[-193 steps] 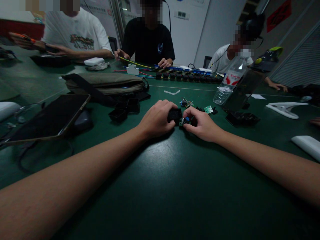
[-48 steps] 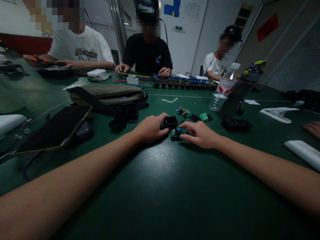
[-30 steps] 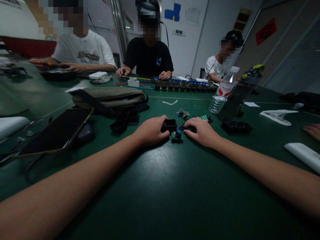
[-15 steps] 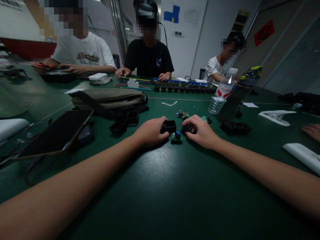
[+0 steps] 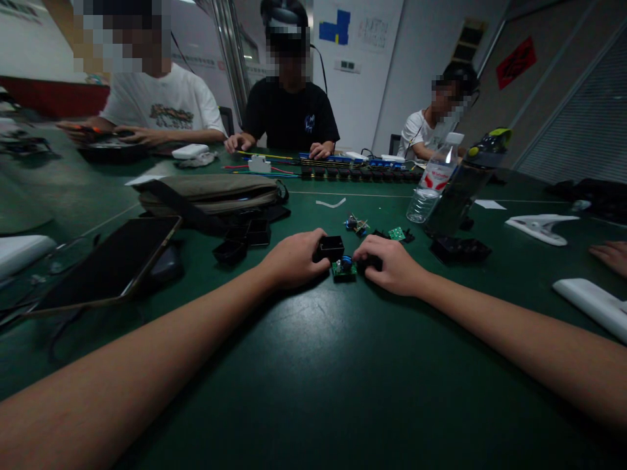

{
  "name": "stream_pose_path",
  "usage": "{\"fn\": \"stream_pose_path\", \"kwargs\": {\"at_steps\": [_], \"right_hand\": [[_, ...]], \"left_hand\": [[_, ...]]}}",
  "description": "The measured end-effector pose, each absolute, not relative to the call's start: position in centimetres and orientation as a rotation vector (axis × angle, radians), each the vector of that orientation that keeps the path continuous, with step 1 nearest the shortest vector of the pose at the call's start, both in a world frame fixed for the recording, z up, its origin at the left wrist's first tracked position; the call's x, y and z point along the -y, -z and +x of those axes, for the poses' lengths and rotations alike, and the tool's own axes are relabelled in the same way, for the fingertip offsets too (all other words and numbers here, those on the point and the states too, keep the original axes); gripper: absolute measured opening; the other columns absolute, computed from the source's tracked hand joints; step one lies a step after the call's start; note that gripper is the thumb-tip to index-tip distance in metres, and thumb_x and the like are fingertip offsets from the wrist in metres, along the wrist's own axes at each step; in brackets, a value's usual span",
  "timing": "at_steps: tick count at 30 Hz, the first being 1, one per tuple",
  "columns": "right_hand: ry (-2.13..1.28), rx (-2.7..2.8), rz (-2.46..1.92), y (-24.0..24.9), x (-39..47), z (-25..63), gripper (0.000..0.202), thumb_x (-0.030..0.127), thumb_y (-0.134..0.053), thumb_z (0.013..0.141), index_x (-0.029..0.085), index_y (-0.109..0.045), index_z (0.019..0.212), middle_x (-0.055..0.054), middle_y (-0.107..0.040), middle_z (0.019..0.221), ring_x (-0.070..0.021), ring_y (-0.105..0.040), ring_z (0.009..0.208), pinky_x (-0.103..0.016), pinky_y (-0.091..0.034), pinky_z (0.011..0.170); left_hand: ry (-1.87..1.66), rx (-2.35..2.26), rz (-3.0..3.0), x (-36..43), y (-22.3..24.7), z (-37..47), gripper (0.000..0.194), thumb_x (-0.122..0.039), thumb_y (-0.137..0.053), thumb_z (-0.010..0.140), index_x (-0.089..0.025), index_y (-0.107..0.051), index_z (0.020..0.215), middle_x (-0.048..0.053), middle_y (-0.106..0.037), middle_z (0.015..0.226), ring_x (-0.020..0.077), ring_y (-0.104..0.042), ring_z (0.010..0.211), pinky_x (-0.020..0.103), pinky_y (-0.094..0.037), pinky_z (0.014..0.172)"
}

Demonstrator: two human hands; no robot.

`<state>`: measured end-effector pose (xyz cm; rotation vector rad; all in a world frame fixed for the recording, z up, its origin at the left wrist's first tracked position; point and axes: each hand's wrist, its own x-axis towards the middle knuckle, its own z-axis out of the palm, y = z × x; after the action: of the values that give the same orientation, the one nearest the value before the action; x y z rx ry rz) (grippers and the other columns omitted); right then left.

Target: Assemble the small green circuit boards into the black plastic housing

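Note:
My left hand is closed around a small black open-topped box on the green table, thumb at its near side and fingers at its far side. Just in front of that box sits a small green circuit board carrying a blue-wound coil. To the board's right, my right hand is curled close to the tabletop. Something dark shows between its thumb and fingers, too shadowed to make out. Behind the hands lie a cluster of small electronic parts and another green circuit board.
Black boxes, a fabric bag and a tablet-like device lie to the left. A water bottle, a dark flask and a black tray stand right. Several people sit across the table; another person's hand rests at far right.
My right hand has shifted slightly down and its fingers have curled more, uncovering the green board behind it. The left hand stays on the black box.

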<state>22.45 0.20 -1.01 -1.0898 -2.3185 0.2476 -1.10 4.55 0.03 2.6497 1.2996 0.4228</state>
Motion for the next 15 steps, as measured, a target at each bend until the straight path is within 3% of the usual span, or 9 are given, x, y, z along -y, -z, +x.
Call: {"fn": "stream_pose_path", "kwargs": {"at_steps": [7, 15], "right_hand": [[-0.337, 2.342, -1.124, 0.6, 0.0, 22.34, 0.041, 0.012, -0.053, 0.069, 0.018, -0.062, 0.109, -0.006, -0.063, 0.093, -0.0204, -0.057, 0.089, -0.037, -0.046, 0.086], [-0.341, 2.416, -1.019, 0.62, 0.0, 22.59, 0.049, 0.018, -0.054, 0.068, 0.017, -0.059, 0.117, -0.01, -0.063, 0.103, -0.0253, -0.056, 0.098, -0.044, -0.047, 0.092]], "left_hand": [[-0.399, -1.298, 2.658, -4.55, -0.16, -1.05, 0.03, -0.041, -0.055, 0.082, -0.02, -0.056, 0.104, 0.006, -0.067, 0.087, 0.0213, -0.062, 0.075, 0.031, -0.043, 0.065], [-0.416, -1.289, 2.668, -4.4, -0.24, -1.03, 0.03, -0.041, -0.055, 0.082, -0.02, -0.056, 0.103, 0.006, -0.068, 0.086, 0.021, -0.062, 0.076, 0.03, -0.043, 0.066]]}}
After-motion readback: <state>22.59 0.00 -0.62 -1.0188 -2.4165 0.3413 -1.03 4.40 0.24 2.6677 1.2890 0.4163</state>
